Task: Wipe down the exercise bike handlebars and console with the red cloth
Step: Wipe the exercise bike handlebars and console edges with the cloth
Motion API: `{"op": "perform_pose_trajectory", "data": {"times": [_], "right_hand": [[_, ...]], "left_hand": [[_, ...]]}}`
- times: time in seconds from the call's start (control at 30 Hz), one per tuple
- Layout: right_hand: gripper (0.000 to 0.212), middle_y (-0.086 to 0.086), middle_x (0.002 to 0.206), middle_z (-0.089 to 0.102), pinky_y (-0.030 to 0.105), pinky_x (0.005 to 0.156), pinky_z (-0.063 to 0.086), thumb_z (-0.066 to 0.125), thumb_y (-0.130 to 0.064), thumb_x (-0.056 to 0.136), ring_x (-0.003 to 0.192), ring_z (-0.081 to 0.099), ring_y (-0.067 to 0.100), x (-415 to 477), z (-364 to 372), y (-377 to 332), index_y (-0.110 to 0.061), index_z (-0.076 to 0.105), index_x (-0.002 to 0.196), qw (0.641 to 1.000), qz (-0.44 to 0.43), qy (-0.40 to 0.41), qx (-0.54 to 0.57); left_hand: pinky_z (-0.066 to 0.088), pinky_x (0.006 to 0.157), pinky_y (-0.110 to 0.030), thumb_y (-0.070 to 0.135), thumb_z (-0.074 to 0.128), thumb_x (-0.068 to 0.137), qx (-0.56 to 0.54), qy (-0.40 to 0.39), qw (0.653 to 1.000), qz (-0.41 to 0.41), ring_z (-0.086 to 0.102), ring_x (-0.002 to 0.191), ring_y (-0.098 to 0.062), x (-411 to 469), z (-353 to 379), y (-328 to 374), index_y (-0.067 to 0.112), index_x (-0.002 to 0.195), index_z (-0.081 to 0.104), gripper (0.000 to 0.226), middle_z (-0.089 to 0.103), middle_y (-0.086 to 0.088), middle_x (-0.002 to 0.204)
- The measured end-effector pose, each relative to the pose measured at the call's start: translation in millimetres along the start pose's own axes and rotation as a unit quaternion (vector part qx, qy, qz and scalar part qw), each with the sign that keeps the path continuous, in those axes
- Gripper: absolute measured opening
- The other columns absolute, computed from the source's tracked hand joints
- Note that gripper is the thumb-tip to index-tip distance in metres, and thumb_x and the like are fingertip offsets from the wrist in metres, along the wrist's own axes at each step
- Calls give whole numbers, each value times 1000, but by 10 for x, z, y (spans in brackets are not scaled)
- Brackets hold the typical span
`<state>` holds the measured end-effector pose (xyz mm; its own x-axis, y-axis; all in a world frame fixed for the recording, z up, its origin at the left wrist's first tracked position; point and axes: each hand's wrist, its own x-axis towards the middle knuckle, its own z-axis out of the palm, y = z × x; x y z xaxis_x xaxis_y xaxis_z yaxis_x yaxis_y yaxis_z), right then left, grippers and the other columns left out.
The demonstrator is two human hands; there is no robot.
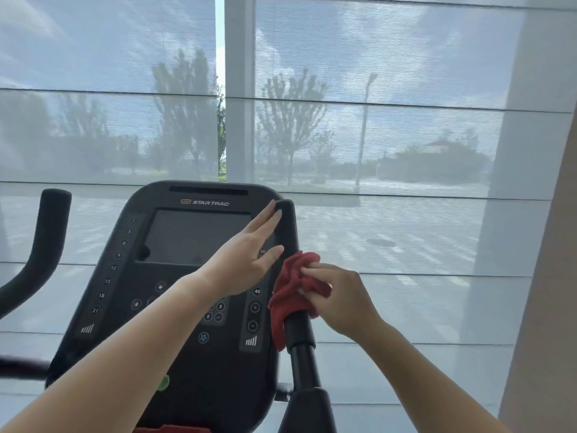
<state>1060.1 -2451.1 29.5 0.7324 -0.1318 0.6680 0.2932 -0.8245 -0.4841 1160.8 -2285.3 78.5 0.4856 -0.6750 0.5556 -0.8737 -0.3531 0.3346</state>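
Red cloth [282,307] bunched round upright R handlebar [288,232], beside black console [125,285] w/ dark screen.

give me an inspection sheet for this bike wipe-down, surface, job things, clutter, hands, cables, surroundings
surface: black console, screen dark, buttons below it
job's things: red cloth bunched around the right handlebar, below its top end; left handlebar bare
clutter: nothing seen
hands: left hand flat, straight fingers touching the top of the right handlebar; right hand pinches the red cloth at the bar
cables: nothing seen
surroundings: sheer blinds drawn over a window; trees and a lamp post beyond
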Motion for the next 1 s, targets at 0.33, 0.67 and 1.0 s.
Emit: {"op": "perform_pose_trajectory", "data": {"times": [0.33,0.67,1.0], "right_hand": [[10,-8,75,71,16,64,47,68,-27,78,71,61,6,-522,-221,-324,-31,74,85,991,59,-112,-46],[32,-6,95,73,23,78,55,81,-20,69,90,67,5,-555,-288,-663,-28,71,98,967,181,-74,160],[19,-5,104,70,37,87,55,70,-11,79,90,67,11,-863,-576,-167,-26,69,90,947,281,24,156]], "left_hand": [[12,110,-16,34,40,97,-33,-91,995,-17,11,137,6,-610,408,51,30,147,16,56,-1,27,152],[33,105,-18,35,50,92,-145,-40,988,-24,37,126,6,-972,186,247,38,133,42,42,39,22,138],[16,116,-33,38,50,93,-3,-152,988,-30,15,143,-14,-796,556,488,34,140,36,50,13,10,156]]}}
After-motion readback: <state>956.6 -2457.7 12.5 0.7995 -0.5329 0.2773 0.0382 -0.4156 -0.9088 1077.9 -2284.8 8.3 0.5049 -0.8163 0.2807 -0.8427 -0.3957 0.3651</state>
